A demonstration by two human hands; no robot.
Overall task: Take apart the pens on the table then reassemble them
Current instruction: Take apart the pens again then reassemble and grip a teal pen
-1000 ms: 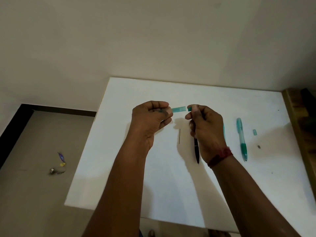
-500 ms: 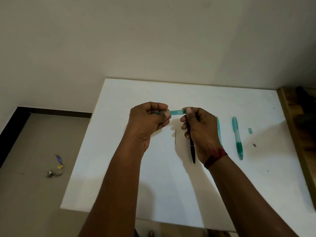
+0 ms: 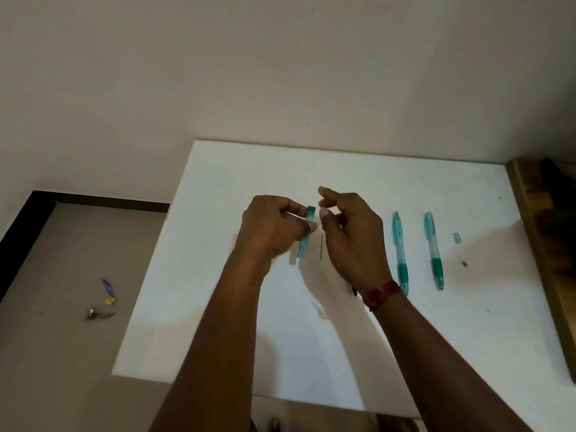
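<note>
My left hand pinches a translucent teal pen barrel and holds it nearly upright above the white table. Just right of the barrel, my right hand hovers with thumb and fingers loosely curled and nothing visible between them. A thin black refill lies on the table between my hands. Only the tip of a black pen shows under my right wrist. Two whole teal pens lie side by side to the right.
A small teal cap piece and a tiny dark bit lie right of the pens. A wooden ledge borders the table's right side. The wall runs behind the table, and small litter lies on the floor at left.
My left hand turned the teal barrel from level to nearly upright. My right hand, which pressed a small teal piece onto the barrel's end, has let go and moved slightly away.
</note>
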